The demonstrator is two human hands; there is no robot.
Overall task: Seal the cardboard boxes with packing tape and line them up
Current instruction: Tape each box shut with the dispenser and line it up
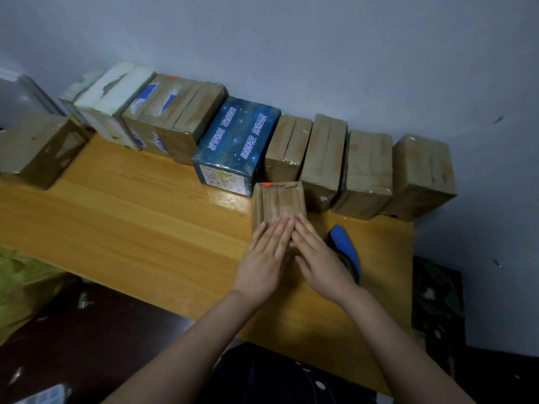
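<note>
Now | left hand, right hand: fingers straight on small box | blue box: Chinese print

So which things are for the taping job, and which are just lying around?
For the job: small box, under left hand and right hand; blue tape dispenser; row of boxes by the wall.
Lying about: green bag; dark bundle beside the table.
</note>
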